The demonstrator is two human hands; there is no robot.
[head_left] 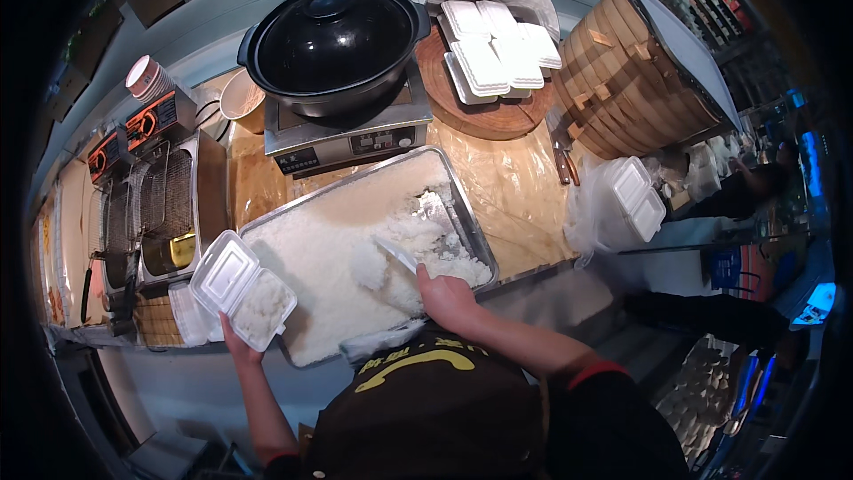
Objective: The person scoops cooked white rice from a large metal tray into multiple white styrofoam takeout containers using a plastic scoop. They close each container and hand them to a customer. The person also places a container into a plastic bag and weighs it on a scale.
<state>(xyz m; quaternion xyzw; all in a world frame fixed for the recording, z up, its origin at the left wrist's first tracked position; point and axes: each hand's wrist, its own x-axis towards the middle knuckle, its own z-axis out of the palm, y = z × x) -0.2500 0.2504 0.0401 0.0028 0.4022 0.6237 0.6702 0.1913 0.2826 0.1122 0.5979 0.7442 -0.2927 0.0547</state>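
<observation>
My left hand (241, 338) holds an opened white foam takeout box (229, 277) over the left edge of a large metal tray (455, 185). White crumbly food (265, 304) lies in the box's lower half. More of the white food (329, 244) covers most of the tray, and bare metal shows toward its right side. Closed around a flat-bladed tool (396, 252), my right hand (447, 299) is over the tray's right half. The blade rests at a loose heap of the food; my fingers hide its handle.
Behind the tray, a black lidded pot (329, 40) stands on a cooker (351, 138). Closed foam boxes (502, 44) sit on a round wooden block (502, 120). Stacked bamboo steamers (613, 67) and knives (566, 164) are right; a fryer (209, 182) is left. Another person (755, 182) is far right.
</observation>
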